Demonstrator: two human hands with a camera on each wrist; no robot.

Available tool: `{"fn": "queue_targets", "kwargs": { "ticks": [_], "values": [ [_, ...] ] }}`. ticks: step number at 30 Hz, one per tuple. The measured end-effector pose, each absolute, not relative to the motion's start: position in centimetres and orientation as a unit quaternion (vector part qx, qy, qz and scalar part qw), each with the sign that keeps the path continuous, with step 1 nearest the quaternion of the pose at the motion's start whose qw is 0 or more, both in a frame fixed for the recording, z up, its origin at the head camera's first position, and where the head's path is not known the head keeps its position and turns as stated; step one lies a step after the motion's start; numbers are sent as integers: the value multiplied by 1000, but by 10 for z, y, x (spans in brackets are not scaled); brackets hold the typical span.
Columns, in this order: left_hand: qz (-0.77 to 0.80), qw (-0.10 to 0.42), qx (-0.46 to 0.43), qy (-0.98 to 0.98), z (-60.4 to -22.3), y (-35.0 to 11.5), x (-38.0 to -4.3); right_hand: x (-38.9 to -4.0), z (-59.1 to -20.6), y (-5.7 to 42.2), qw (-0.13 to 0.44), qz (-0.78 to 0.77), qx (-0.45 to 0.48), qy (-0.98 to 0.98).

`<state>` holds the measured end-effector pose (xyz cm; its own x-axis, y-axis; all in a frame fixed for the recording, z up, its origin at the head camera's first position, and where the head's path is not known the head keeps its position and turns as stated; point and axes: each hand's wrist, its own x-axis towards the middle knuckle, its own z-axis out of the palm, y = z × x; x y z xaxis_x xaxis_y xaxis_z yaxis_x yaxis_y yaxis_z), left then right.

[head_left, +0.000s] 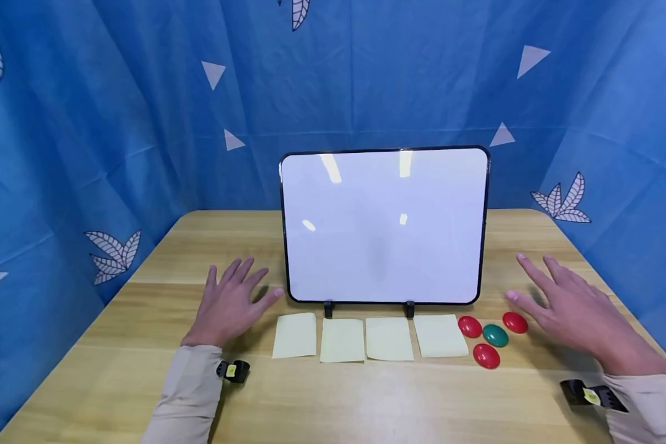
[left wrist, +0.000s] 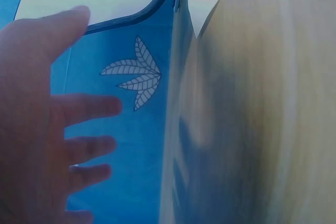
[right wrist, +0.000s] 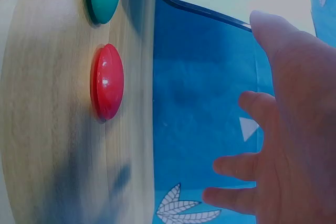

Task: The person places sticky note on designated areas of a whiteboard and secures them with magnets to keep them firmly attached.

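Observation:
My left hand [head_left: 227,306] hovers over the table left of a whiteboard, fingers spread and holding nothing. Nearest to its thumb is a pale yellow sticky note [head_left: 295,336], the leftmost in a row of several. On the other side, my right hand [head_left: 574,306] is held above the table with fingers apart, also holding nothing. Close to its thumb lies a round red magnet-like disc [head_left: 515,322]. A green disc [head_left: 496,335] and two more red discs [head_left: 469,327] sit beside it, near the rightmost note [head_left: 441,336]. The right wrist view shows the red disc [right wrist: 109,82] as domed and glossy.
The black-framed whiteboard [head_left: 385,228] stands upright on small black feet [head_left: 409,309] behind the notes, with light reflections on its blank face. Below everything is a wooden table [head_left: 366,407]. A blue patterned curtain [head_left: 355,80] surrounds the back and sides.

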<state>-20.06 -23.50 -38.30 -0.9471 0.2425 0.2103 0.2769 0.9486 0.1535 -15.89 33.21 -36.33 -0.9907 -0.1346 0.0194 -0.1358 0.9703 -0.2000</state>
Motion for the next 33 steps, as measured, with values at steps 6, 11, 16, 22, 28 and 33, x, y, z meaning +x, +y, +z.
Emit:
{"fn": "queue_targets", "kwargs": {
  "ticks": [6,11,16,22,28,33],
  "values": [
    [-99,120,-140,-978,-383,-234,-202,-161,-363,331,-16,100,65,-993],
    [-103,129,-146,-975,-384,-234,-201,-162,-364,331,-29,110,69,-991],
    [-102,136,-153,-973,-385,-234,-201,-163,-366,331,-37,114,66,-991],
    [-113,129,-163,-972,-383,-232,-202,-163,-368,330,-45,123,65,-989],
    [-115,115,-166,-973,-382,-232,-201,-164,-367,329,-58,134,65,-987],
    [-121,125,-170,-970,-379,-231,-202,-167,-363,332,-68,144,63,-985]
  ]
}}
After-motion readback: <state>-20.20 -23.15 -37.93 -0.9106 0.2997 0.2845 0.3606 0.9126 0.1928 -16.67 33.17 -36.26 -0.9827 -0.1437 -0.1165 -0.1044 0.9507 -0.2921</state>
